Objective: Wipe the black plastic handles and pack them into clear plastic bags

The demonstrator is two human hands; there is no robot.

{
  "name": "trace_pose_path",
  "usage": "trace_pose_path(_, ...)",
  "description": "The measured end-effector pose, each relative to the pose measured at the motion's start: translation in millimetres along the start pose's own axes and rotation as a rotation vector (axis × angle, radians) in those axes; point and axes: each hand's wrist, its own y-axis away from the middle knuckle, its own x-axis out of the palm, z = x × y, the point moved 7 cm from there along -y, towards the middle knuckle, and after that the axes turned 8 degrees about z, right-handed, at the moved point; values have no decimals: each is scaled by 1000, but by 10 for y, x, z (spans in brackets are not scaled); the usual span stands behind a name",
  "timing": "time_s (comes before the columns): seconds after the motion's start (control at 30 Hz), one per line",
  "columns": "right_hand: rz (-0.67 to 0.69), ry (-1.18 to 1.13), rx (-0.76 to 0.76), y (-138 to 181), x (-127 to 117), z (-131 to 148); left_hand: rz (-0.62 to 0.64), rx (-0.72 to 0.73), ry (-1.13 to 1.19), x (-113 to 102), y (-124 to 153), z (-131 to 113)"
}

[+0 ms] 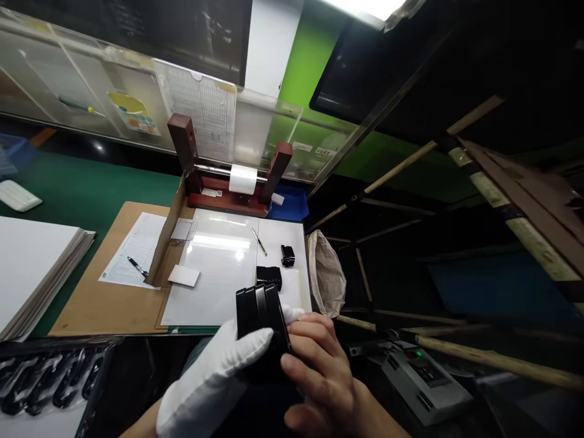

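Both my hands hold a ribbed black plastic part (261,319) low in the view, above the front edge of the bench. My left hand (212,383) wears a white fabric glove and grips the part's near left side. My right hand (319,371) is bare, with its fingers wrapped around the right side. The underside of the part is hidden by my hands. Just beyond it, a black component (269,278) and a smaller black piece (287,256) rest on a white sheet (223,274), apart from my hands.
A white tape roll (243,179) sits on a wooden holder behind the sheet. A pen (137,266) lies on a paper form at the left, beside a stack of paper (31,274). Black parts fill a tray (45,380) at lower left; a grey device (424,380) sits at lower right.
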Motion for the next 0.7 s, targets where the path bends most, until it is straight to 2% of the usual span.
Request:
trace_pose_path(0.07,-11,-71,87,49,105,11,-4,1,-42,-72,24,49)
trace_pose_path(0.2,-74,-170,244,195,265,49,84,-27,-59,-50,10,95)
trace_pose_path(0.33,-80,-191,337,358,370,50,59,-27,-66,-39,-2,105)
trace_pose_path(0.57,-125,-194,402,515,318,23,-9,-58,84,75,-16,174)
trace_pose_path(0.7,-152,-218,399,584,229,43,-17,-94,11,99,-90,250)
